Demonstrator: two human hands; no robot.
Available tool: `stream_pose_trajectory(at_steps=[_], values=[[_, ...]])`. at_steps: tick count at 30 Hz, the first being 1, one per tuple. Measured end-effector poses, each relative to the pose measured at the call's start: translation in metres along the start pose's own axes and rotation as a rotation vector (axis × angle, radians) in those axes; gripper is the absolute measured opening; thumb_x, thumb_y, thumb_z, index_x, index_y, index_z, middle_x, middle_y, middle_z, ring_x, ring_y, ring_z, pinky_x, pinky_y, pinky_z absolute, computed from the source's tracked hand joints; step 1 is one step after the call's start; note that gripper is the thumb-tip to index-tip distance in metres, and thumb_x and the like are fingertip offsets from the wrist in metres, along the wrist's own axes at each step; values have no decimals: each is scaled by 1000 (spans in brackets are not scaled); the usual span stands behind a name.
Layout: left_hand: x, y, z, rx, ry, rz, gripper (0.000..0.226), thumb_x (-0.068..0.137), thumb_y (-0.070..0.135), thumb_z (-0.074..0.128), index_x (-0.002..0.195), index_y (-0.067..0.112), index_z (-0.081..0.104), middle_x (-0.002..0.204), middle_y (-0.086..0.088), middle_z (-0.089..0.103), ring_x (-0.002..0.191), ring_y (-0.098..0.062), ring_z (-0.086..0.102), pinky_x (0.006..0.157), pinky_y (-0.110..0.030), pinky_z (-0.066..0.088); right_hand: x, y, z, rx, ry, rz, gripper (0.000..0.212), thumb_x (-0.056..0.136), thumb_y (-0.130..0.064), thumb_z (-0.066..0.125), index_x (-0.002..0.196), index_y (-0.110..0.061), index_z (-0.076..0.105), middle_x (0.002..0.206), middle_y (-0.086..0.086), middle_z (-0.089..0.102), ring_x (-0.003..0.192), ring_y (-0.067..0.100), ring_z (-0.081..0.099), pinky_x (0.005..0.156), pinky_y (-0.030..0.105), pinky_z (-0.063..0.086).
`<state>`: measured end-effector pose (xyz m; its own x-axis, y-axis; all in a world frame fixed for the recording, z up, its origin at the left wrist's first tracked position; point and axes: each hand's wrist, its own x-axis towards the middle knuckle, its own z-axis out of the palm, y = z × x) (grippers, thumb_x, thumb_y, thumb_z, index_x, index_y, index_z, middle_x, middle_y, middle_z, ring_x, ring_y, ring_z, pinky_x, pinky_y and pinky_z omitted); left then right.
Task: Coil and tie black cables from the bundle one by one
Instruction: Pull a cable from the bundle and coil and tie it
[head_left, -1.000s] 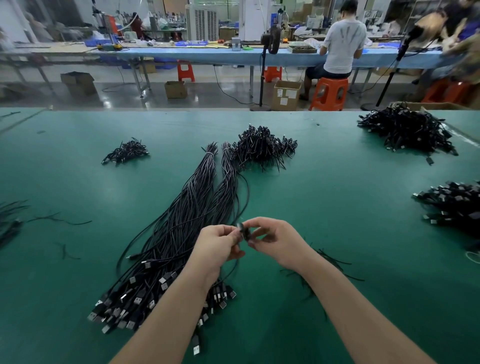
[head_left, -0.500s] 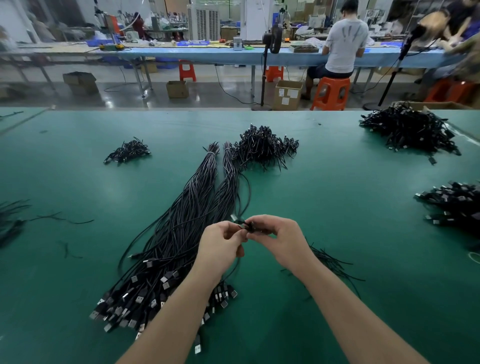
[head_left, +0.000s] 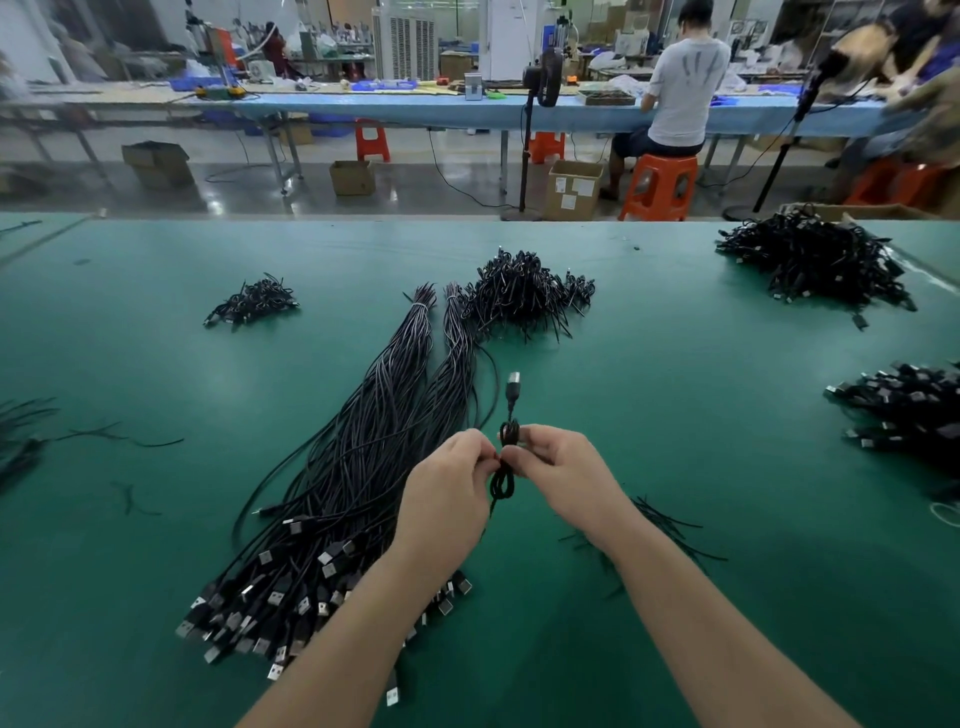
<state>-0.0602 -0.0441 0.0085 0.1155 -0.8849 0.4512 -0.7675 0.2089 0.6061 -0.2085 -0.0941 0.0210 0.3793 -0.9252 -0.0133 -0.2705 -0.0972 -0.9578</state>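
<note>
Green matting (head_left: 675, 415) covers a long workbench, seen from the head camera, with other benches in the upper frame. At centre, the left hand (head_left: 447, 493) and the right hand (head_left: 558, 470) both pinch one small coiled cable (head_left: 505, 470), fingers curled round its middle, held above the mat. The coil's long axis runs up and down the frame; its plug (head_left: 513, 387) points to the top. The tying step looks nearly done; next probably comes setting it aside and drawing another from the loose bundle (head_left: 363, 452) at lower left. Finished heaps (head_left: 519, 296) lie beyond.
</note>
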Motion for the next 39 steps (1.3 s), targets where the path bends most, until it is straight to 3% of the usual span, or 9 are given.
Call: stream_pose_trajectory(at_steps=[10,13,16,20,24,28,31,35,39], values=[[-1,-6,3,184,61,402,18,78,-10,63,83,8,64,79,-1,64,71,-20,59,66,-28,48,6,-16,-20,323,-258,422,29,100,-19,59,110,7,69,88,13,70,66,16,66,61,27,56],[-1,-1,-1,-10,17,77,15,91,0,64,84,13,63,77,10,62,69,-5,58,65,-21,48,7,-14,-19,330,-200,368,28,103,-12,52,124,3,63,98,14,71,69,20,69,66,32,60],[8,-3,-5,-255,-45,-339,13,95,7,64,83,11,66,65,9,64,55,0,58,58,-16,48,4,-9,-18,-155,-57,51,52,95,-5,64,142,-26,51,122,-7,63,77,3,65,72,29,59],[12,-2,-7,-626,-103,-679,13,98,5,61,87,4,68,61,-2,67,51,-13,62,58,-28,58,0,-3,-10,-281,-81,-229,41,85,-18,78,122,-30,67,119,-17,67,100,-2,63,80,16,49],[10,0,-5,-532,-108,-622,14,98,6,62,85,10,66,68,-3,70,56,-13,65,69,-38,59,3,-3,-4,-263,-7,-184,17,91,-23,72,108,-26,72,92,-16,73,85,-3,65,74,15,45],[5,2,-3,-309,-126,-405,22,96,5,61,80,20,58,70,8,65,57,4,57,55,-12,44,4,-4,-7,-278,-24,-53,31,99,-32,60,129,-24,57,87,8,73,47,2,46,49,18,40],[0,6,-3,-149,-76,-152,18,94,2,62,81,14,57,72,8,60,63,-7,52,58,-17,38,6,-8,-5,-117,-70,97,29,102,-27,56,129,-18,54,80,12,72,63,22,60,58,32,51],[-6,6,0,-57,-40,103,10,95,3,60,86,8,60,82,6,59,70,-17,53,64,-32,45,6,-6,-8,338,-174,338,29,101,-23,59,117,1,61,68,5,58,53,12,51,52,23,45],[-5,3,1,-160,-29,-95,17,94,5,63,82,16,60,73,9,62,67,-11,57,62,-23,46,3,-4,-8,280,-140,253,21,102,-12,56,121,-6,61,72,5,59,55,10,55,52,21,45]])
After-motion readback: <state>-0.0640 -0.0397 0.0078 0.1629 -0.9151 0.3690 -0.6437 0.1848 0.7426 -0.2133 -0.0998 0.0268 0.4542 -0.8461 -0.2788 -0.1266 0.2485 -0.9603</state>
